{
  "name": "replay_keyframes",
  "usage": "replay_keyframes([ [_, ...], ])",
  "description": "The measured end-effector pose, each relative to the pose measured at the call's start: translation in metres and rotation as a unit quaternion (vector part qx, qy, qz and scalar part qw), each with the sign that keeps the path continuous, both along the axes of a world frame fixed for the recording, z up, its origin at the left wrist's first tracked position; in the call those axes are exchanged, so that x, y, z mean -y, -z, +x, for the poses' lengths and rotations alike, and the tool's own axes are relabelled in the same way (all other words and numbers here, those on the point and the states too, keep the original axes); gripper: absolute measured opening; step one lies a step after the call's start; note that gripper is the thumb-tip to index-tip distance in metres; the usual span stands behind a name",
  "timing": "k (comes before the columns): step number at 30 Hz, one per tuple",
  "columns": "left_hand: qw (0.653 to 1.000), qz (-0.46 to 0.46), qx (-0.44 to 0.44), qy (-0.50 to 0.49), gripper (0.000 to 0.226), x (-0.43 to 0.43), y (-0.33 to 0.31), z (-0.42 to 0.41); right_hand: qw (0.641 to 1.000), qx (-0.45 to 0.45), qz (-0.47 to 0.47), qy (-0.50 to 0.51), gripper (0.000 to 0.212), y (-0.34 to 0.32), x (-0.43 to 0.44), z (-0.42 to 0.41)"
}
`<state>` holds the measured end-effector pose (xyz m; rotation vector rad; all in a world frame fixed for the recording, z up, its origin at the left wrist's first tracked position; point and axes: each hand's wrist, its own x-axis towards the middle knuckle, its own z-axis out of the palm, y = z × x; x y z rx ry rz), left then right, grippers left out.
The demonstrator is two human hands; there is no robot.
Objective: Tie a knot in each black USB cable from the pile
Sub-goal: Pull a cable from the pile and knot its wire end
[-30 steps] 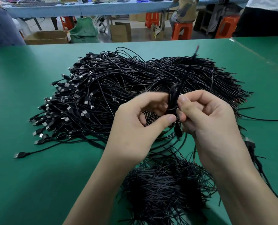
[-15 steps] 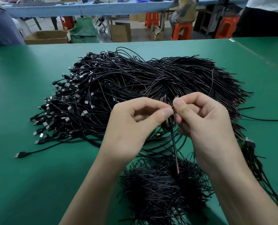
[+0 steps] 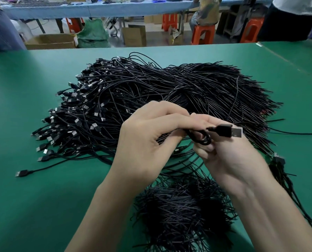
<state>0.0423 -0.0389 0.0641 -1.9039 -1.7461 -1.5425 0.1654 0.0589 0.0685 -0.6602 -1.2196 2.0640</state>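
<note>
Black USB cable (image 3: 201, 138) is held over the pile's (image 3: 151, 91) near edge. Right hand (image 3: 224, 157) pinches a small loop, plug (image 3: 228, 130) poking right; left hand (image 3: 148, 142) grips the other run, likely to cinch the knot. Smaller heap (image 3: 184, 211) lies near on the green table (image 3: 33, 206), probably finished ones. Far cardboard boxes (image 3: 49, 42): contents not visible.

The cable pile (image 3: 169, 91) is black, on a plain green table (image 3: 42, 197). The far stools (image 3: 202, 34) are orange — the blurred cloth (image 3: 115, 10) beyond seems blue.
</note>
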Motion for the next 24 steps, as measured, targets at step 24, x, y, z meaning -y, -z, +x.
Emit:
replay_keyframes([
  [24,0.927,-0.228,0.084,-0.287,0.035,-0.007,0.048,-0.038,0.65,0.665,0.359,-0.08,0.042,0.008,-0.097,0.082],
])
